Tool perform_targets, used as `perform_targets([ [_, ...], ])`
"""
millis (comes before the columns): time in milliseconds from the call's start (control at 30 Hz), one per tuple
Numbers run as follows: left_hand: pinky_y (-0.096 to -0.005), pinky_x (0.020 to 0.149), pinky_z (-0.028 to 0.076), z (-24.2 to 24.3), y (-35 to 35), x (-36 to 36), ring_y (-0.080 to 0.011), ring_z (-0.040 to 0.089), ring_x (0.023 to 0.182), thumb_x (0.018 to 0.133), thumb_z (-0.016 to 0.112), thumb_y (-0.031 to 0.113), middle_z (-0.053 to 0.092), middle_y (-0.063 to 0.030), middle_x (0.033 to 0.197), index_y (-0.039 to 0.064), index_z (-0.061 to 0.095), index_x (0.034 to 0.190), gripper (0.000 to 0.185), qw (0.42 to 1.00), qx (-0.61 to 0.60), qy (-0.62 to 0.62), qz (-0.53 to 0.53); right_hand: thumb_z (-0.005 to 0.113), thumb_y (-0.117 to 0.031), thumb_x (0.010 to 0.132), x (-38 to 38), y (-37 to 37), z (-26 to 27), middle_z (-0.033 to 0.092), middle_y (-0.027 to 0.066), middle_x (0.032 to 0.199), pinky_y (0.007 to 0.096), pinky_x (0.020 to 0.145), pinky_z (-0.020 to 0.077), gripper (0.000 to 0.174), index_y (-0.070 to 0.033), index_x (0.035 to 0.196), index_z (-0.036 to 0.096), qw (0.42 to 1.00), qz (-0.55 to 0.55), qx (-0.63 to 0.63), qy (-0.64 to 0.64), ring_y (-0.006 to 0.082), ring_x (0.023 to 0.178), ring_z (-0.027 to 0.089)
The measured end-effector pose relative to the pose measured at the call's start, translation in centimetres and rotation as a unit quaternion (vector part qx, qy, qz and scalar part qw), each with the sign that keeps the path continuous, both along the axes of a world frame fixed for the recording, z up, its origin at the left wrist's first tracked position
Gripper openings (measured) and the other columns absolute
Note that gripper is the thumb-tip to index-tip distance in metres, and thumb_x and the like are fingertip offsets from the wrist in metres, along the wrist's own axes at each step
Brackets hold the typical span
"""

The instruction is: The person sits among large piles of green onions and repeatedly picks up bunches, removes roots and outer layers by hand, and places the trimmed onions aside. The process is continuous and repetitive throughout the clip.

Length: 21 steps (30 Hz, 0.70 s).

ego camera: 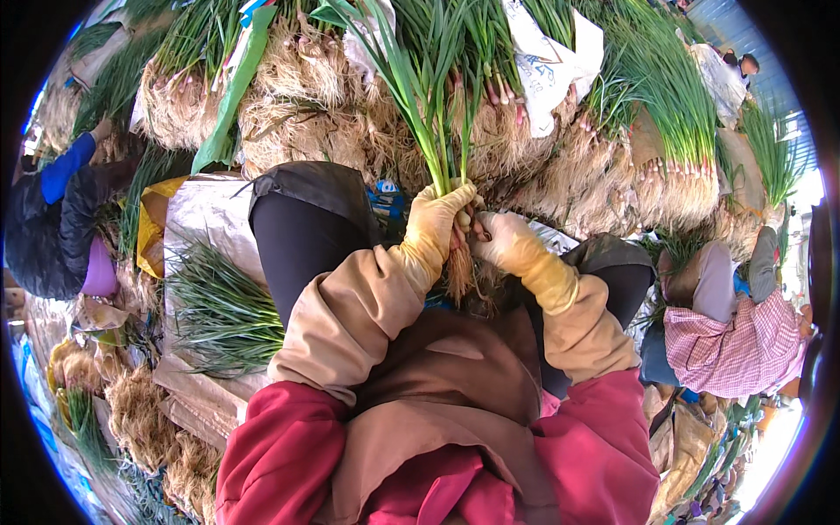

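Note:
My gloved left hand (434,226) is closed around a small bunch of green onions (438,147) between my knees. Their leaves point away from me, and reddish bulbs with stringy roots (461,272) hang below the fist. Close against the bulbs, my gloved right hand (513,241) pinches a reddish-brown stem piece (483,226) between thumb and fingers. Whether that piece is still joined to the bunch is hard to see. Both gloves are yellowish and stained. Beside my left thigh, more trimmed-looking green onions (226,308) lie on a pale sheet (203,210).
Large heaps of rooted green onions (302,72) rise in front of me, with a white sack (545,72) and green plastic strip (236,92) among them. A person in dark clothing (49,223) sits left, another in a checked top (735,341) right. Root bundles (138,413) lie behind left.

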State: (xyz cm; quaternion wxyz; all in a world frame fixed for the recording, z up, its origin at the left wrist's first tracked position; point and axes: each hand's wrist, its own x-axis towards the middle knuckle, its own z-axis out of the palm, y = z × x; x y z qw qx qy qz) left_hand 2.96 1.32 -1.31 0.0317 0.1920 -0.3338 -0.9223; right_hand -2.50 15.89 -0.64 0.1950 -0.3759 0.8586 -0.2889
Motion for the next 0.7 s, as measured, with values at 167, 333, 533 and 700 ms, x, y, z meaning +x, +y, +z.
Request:
perform_targets([
  [167,-0.0305,0.042,0.048,0.1,-0.5,0.2,-0.0186,0.053,0.043,0.085,0.06,0.01,0.059,-0.0088,0.065,-0.001,0.059,0.087,0.01,1.0,0.0,-0.009,-0.015,0.057,-0.015,0.085,-6.0,0.1,-4.1,0.064,0.0113,0.074,0.032,0.06,0.0475,0.016,-0.001,0.091,0.06,0.946,-0.223,-0.156,-0.177,0.0217,0.064,0.06],
  [333,-0.0278,0.038,0.046,-0.2,-0.6,0.4,-0.0154,0.051,0.04,0.083,0.062,0.008,0.059,-0.0085,0.063,-0.001,0.058,0.086,0.01,0.997,-0.071,-0.032,-0.026,0.065,-0.03,0.083,-5.9,-4.9,-0.6,0.062,0.0096,0.072,0.0288,0.054,0.043,0.032,0.001,0.087,0.059,0.935,-0.158,-0.268,-0.172,0.0154,0.059,0.054],
  [533,-0.025,0.034,0.043,-0.4,-0.1,0.4,-0.0103,0.046,0.036,0.078,0.067,0.006,0.06,-0.0092,0.063,-0.001,0.057,0.085,0.014,0.99,-0.116,-0.075,0.016,0.054,-0.033,0.08,-6.5,-6.8,0.1,0.059,0.0135,0.062,0.0429,0.056,0.0451,0.03,-0.007,0.066,0.056,0.938,-0.11,-0.014,0.33,0.0336,0.058,0.058],
  [700,-0.0265,0.034,0.044,0.4,-0.3,0.1,-0.0128,0.051,0.038,0.079,0.066,0.008,0.057,-0.0066,0.059,-0.002,0.059,0.082,0.012,0.995,-0.068,-0.06,-0.033,0.058,-0.022,0.081,-6.9,-5.6,0.2,0.055,0.0122,0.056,0.0393,0.047,0.0413,0.024,-0.007,0.063,0.056,0.883,-0.06,-0.087,0.457,0.0296,0.049,0.055],
])
